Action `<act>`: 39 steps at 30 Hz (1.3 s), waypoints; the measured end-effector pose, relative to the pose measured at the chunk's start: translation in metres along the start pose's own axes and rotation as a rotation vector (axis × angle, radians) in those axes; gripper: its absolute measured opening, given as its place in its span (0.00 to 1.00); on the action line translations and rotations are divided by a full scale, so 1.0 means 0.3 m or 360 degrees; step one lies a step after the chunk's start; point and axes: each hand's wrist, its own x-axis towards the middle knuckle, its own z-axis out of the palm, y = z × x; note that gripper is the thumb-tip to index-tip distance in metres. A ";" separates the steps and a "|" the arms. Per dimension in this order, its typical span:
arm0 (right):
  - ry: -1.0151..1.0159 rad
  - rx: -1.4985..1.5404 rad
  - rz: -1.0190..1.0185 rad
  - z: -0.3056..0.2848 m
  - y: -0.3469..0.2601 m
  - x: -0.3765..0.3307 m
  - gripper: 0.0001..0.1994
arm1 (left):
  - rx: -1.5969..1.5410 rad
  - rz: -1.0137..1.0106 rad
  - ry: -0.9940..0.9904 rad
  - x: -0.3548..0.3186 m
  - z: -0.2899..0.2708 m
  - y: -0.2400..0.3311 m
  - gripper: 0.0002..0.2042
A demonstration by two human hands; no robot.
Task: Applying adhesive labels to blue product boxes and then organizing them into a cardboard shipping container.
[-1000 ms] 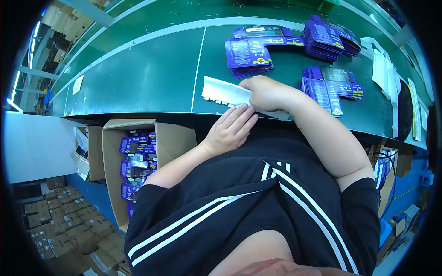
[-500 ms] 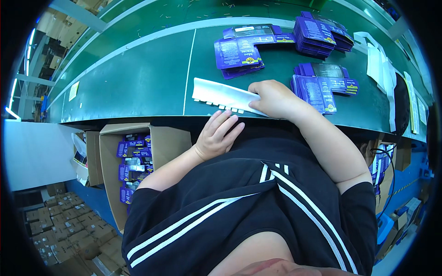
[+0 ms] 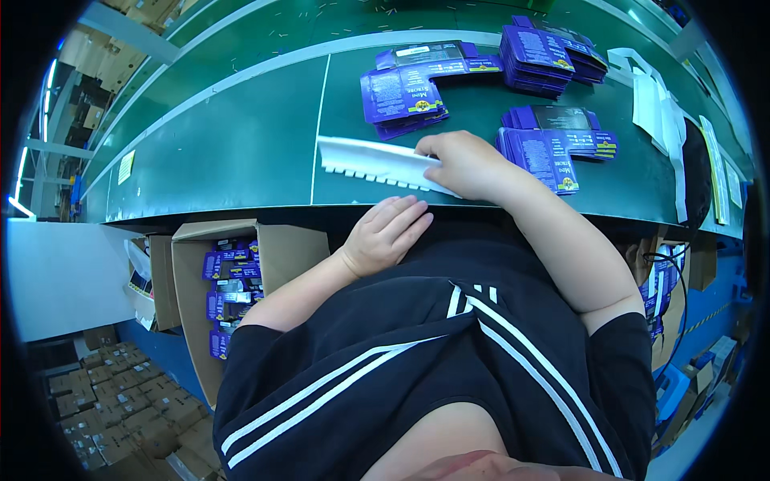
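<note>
My right hand (image 3: 467, 167) pinches the right end of a white strip of sheet (image 3: 373, 160) between thumb and fingers. The strip is folded along its length, and a row of small white tabs (image 3: 365, 176) runs along its near edge. Just below that edge, at the table's front, my left hand (image 3: 389, 232) lies with its fingers stretched out side by side. Nothing shows in it. Flat purple cartons (image 3: 401, 94) are stacked beyond the strip, and another stack of purple cartons (image 3: 539, 152) lies close to my right wrist.
A taller purple carton stack (image 3: 537, 60) stands at the far right of the green table (image 3: 224, 136). White straps or bags (image 3: 651, 108) lie right of it. Below the table's edge, an open cardboard box (image 3: 192, 309) at left holds several purple cartons. A black cable (image 3: 682, 293) hangs at right.
The view has shifted slightly. My left hand has drawn back to the right from the strip's near edge, and its fingers have come closer together. My right hand still grips the strip.
</note>
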 end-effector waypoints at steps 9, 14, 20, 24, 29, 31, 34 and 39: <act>-0.0063 0.0072 0.0095 -0.010 -0.006 0.015 0.15 | 0.0014 -0.0097 -0.0160 0.028 0.003 0.010 0.15; -0.0036 0.0126 0.0079 0.000 0.003 0.011 0.14 | 0.0072 -0.0075 -0.0035 0.021 0.006 0.021 0.15; -0.0088 0.0162 0.0113 0.003 0.001 0.012 0.13 | 0.0000 -0.0030 -0.0164 0.061 0.014 0.027 0.15; -0.0040 0.0206 0.0151 0.006 -0.005 0.014 0.14 | -0.0049 0.0057 -0.0223 0.028 0.023 0.016 0.16; 0.0047 0.0214 0.0112 0.018 -0.012 0.017 0.14 | -0.0006 0.0063 -0.0130 0.046 0.006 0.018 0.16; 0.0071 0.0183 0.0065 0.023 -0.015 0.015 0.14 | 0.0040 -0.0003 -0.0051 0.068 -0.004 0.024 0.17; -0.0015 0.0108 0.0069 0.002 -0.018 -0.009 0.14 | 0.0011 -0.0038 -0.0107 0.069 -0.003 0.023 0.15; -0.0088 -0.0085 0.0083 -0.015 -0.007 -0.045 0.13 | -0.0009 -0.0054 -0.0151 0.062 0.003 0.021 0.14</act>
